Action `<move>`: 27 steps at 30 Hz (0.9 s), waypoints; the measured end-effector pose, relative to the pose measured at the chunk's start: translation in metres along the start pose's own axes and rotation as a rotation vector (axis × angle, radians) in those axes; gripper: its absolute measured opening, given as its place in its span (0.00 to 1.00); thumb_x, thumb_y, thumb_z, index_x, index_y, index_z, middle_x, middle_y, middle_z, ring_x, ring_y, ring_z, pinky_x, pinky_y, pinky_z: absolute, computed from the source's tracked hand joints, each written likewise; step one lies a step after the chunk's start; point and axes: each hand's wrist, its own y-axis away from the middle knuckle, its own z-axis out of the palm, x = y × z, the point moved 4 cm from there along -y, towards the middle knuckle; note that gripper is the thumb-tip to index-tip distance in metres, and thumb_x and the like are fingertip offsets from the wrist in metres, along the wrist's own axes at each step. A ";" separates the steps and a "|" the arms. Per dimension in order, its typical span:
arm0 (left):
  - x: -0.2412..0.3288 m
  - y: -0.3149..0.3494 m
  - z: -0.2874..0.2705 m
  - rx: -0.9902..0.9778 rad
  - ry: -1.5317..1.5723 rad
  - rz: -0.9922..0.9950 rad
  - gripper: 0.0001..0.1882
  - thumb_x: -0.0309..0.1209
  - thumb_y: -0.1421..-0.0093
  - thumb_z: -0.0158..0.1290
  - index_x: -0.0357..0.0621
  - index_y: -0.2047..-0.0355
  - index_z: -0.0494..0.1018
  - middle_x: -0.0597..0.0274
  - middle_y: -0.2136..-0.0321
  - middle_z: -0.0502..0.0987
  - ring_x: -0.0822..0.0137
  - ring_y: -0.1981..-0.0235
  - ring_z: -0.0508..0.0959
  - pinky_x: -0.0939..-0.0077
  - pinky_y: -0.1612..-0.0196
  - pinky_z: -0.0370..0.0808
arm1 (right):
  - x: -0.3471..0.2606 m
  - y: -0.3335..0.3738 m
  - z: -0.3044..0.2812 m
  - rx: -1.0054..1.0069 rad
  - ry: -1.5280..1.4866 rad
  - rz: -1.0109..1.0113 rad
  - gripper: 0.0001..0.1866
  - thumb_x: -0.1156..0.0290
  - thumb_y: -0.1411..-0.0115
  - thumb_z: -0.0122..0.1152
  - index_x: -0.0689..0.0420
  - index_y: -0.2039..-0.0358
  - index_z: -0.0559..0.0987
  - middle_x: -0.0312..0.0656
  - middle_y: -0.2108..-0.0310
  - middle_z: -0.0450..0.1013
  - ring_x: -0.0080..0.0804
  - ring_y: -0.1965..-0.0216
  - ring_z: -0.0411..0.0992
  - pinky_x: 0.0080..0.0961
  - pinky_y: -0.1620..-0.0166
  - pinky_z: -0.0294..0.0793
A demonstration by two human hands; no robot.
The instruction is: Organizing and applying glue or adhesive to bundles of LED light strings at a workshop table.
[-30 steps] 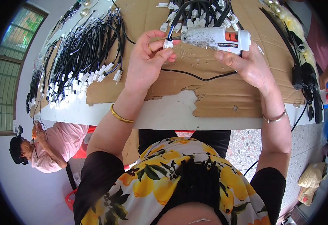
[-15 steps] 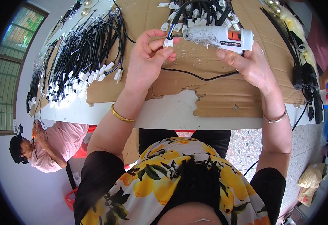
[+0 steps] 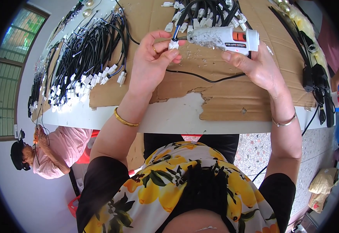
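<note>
Between the thumb and fingers of my left hand (image 3: 156, 58) is a white plastic wire connector (image 3: 173, 44), its black and blue wires (image 3: 176, 32) running up toward the far bundle. My right hand (image 3: 256, 66) grips a white hot glue gun (image 3: 216, 37) with an orange part, held level and pointing left. The gun's nozzle (image 3: 182, 38) meets the wire end of the connector; whether glue is coming out is too small to see. A black cord (image 3: 212, 81) crosses the cardboard below the gun.
Torn cardboard (image 3: 235, 103) covers much of the white table (image 3: 169, 120). A large heap of black cables (image 3: 86, 54) with white connectors lies left, another cable bundle (image 3: 212, 13) at the far middle. Black adapters (image 3: 313, 79) rest at the right edge. A co-worker (image 3: 57, 151) in pink sits left.
The glue gun and my right hand have shifted slightly left, the nozzle closer in at the connector. My left hand stays almost still with the connector.
</note>
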 end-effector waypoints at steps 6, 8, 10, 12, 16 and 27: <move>0.001 0.000 0.001 -0.010 -0.002 -0.001 0.15 0.17 0.45 0.44 0.37 0.57 0.58 0.51 0.63 0.74 0.72 0.72 0.74 0.81 0.65 0.71 | 0.002 0.000 0.000 0.021 0.002 0.054 0.19 0.71 0.48 0.58 0.64 0.56 0.67 0.37 0.66 0.72 0.20 0.65 0.69 0.18 0.60 0.68; 0.002 0.001 0.001 -0.015 -0.013 -0.002 0.15 0.17 0.45 0.44 0.37 0.57 0.58 0.51 0.63 0.75 0.72 0.73 0.74 0.81 0.65 0.71 | 0.000 0.000 0.000 0.015 0.008 0.021 0.19 0.71 0.48 0.58 0.64 0.56 0.67 0.38 0.66 0.72 0.20 0.65 0.69 0.18 0.60 0.68; 0.002 0.001 0.001 -0.020 -0.010 -0.003 0.15 0.17 0.45 0.44 0.37 0.57 0.58 0.51 0.63 0.75 0.72 0.73 0.74 0.81 0.65 0.71 | 0.000 0.000 0.000 0.014 -0.004 0.037 0.19 0.71 0.48 0.58 0.64 0.56 0.67 0.38 0.66 0.72 0.21 0.65 0.69 0.19 0.59 0.68; 0.002 0.001 0.002 -0.026 -0.007 -0.004 0.15 0.18 0.45 0.44 0.37 0.57 0.58 0.51 0.63 0.75 0.72 0.73 0.74 0.81 0.66 0.71 | 0.002 0.000 -0.001 0.014 -0.015 0.054 0.19 0.71 0.48 0.58 0.64 0.56 0.67 0.38 0.66 0.72 0.21 0.64 0.69 0.19 0.59 0.68; 0.002 0.001 0.001 -0.023 0.005 0.002 0.16 0.18 0.46 0.45 0.37 0.57 0.58 0.51 0.64 0.75 0.73 0.73 0.73 0.81 0.66 0.71 | 0.001 -0.001 -0.001 0.016 -0.002 0.033 0.19 0.70 0.47 0.58 0.64 0.57 0.67 0.40 0.66 0.72 0.23 0.63 0.70 0.20 0.58 0.69; -0.002 -0.001 -0.008 0.139 0.013 0.022 0.18 0.15 0.54 0.54 0.36 0.63 0.62 0.58 0.75 0.76 0.75 0.76 0.73 0.85 0.73 0.71 | 0.001 0.001 -0.002 0.003 -0.077 0.022 0.23 0.67 0.48 0.59 0.66 0.56 0.64 0.45 0.60 0.69 0.28 0.58 0.69 0.25 0.53 0.67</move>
